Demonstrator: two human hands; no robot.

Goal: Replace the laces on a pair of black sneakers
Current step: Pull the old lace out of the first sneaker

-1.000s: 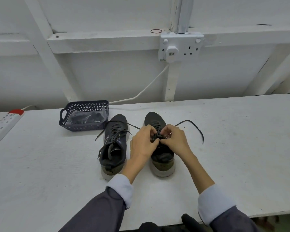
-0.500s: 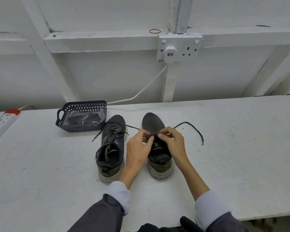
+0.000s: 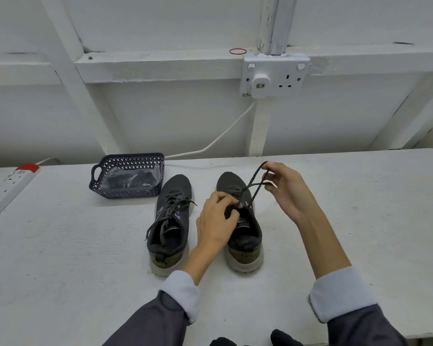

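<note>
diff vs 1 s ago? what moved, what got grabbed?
The right hand rose from the right sneaker up and rightward, drawing the lace out; it pinches the strand, which earlier trailed on the table. The left hand stays on that shoe, pinching the lace. Left sneaker and basket unchanged.

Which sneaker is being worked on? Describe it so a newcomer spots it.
Below the wall socket, two black sneakers stand side by side on the table. It is the right sneaker, farther from the dark basket. Unlike the laced left sneaker, its lace is held up by the right hand, the left hand pinching it lower.
</note>
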